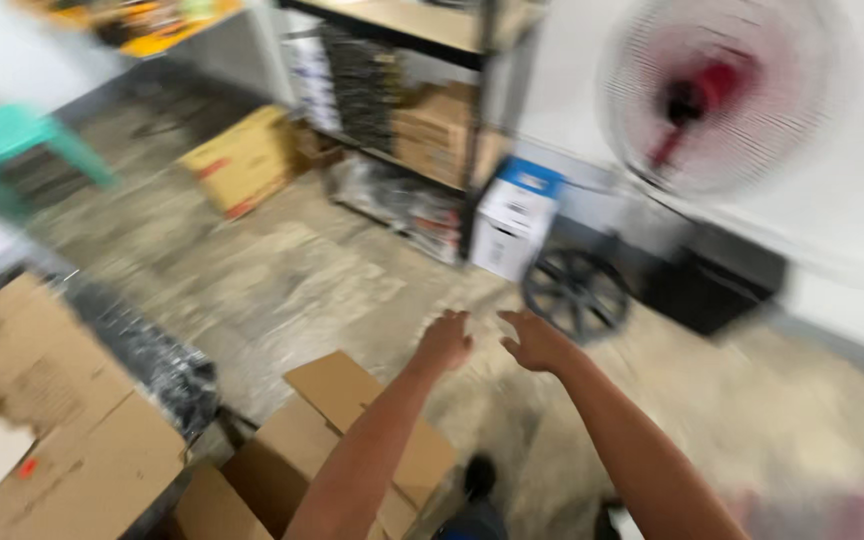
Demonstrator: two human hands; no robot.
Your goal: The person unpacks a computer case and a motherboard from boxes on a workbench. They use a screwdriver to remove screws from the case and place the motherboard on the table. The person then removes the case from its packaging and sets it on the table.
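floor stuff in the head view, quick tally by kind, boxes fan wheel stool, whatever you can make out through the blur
Brown cardboard boxes on the floor: 3, one by the shelf, one open below the left hand, one at far left
White and blue box: 1
Fan: 1
Black wheel: 1
Green stool: 1
Total: 7
Boxes on the shelf are too blurred to count.

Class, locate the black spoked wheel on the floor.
In the head view, the black spoked wheel stands right of centre, beyond the right hand, beside the white and blue cardboard box.
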